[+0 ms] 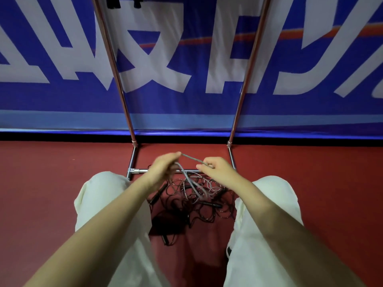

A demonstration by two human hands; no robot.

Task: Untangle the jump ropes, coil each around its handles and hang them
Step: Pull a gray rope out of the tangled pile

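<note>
A tangled heap of thin jump ropes [192, 204] with black handles lies on the red floor between my knees. My left hand [163, 170] pinches a grey rope [191, 158] at its fingertips, and more loops of it trail down from that hand into the heap. My right hand [217, 169] pinches the same rope a short way along, so a taut stretch runs between both hands above the pile. One black handle [213, 204] lies in the heap's middle, another black handle [158, 193] at its left.
A metal rack [132, 160] stands just beyond the heap, its two poles rising against a blue banner with white characters [186, 59]. Dark items hang at the rack's top [124, 2]. My white-trousered knees [99, 193] flank the pile.
</note>
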